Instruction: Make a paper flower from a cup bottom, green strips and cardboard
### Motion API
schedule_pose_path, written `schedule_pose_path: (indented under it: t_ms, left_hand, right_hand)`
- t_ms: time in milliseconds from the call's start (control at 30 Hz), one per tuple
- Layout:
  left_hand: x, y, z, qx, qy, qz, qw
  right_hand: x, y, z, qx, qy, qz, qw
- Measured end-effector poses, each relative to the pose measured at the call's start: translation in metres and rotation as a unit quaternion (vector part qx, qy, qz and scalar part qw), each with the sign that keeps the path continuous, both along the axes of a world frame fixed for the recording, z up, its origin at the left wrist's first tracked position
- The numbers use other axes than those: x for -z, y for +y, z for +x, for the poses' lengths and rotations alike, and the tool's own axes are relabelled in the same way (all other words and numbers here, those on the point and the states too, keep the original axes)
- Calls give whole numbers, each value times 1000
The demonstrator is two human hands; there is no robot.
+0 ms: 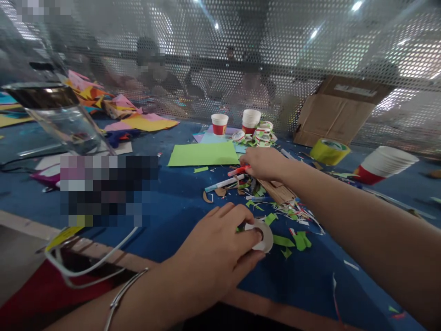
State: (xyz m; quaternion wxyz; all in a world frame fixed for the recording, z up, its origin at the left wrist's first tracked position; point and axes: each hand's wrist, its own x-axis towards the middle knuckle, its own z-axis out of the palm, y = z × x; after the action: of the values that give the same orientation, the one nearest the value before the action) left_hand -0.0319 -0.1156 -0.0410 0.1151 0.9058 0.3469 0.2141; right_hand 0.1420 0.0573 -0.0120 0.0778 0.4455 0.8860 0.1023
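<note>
1. Left hand [220, 248]: fingers closed around a white ring [267, 239], near the front edge of the blue table [165, 207].
2. Right hand [265, 163]: fingertips pinch a red marker [237, 171], farther back among green scraps [292, 240].

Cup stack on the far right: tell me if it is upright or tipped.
Tipped. The cup stack lies on its side on the table, red base pointing left, white rims pointing right.

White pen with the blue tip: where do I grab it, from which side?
Probably pinch the white pen at its left half from above, fingers across the barrel: it lies flat on the blue table, left end clear, right end among paper scraps by the right hand.
</note>
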Motion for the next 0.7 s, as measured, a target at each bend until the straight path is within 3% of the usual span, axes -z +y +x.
schedule_pose_path:
  t_ms: [233,433,533,700]
  left_hand:
    - [-2,0,0,1,8,-12,1000]
    - [-3,-1,2,0,14,-6,1000]
    - [-3,-2,3,-5,9,-2,1000]
    - [-3,-3,2,-9,1,-2,1000]
  right_hand:
    - [-9,-10,6,-22,47,43,998]
    - [-30,-53,38,-34,163,79,983]
    - [-32,-85,60,-48,242,32,969]
    - [-21,-129,91,-11,295,-25,955]
